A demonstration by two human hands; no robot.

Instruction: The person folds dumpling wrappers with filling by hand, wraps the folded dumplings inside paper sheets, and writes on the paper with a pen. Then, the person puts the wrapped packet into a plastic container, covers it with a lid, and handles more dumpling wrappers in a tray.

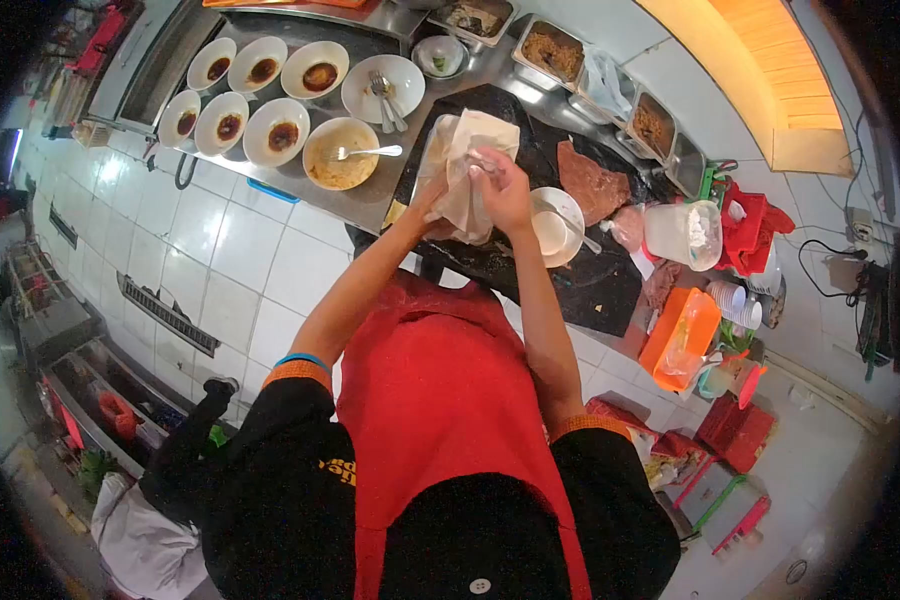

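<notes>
A pale, thin sheet or wrapper point(485, 130) lies over a whitish packet point(437, 150) on the black plastic cover point(555, 290). My left hand point(428, 200) is at the packet's lower left side, its fingers mostly hidden by the sheet. With bent fingers pressed together, my right hand point(502, 188) pinches at the sheet's right part. Just right of my right wrist stands a white bowl point(550, 232) on a plate with a spoon point(584, 236). Brownish-pink paper or plastic point(590, 182) lies farther right.
Several white bowls point(273, 132) with dark sauce stand at the left, beside a yellowish bowl point(330, 172) with a fork and a plate point(405, 85) with cutlery. Metal food trays point(548, 55) line the back. At the right are a clear tub point(682, 235) and an orange basket point(678, 335).
</notes>
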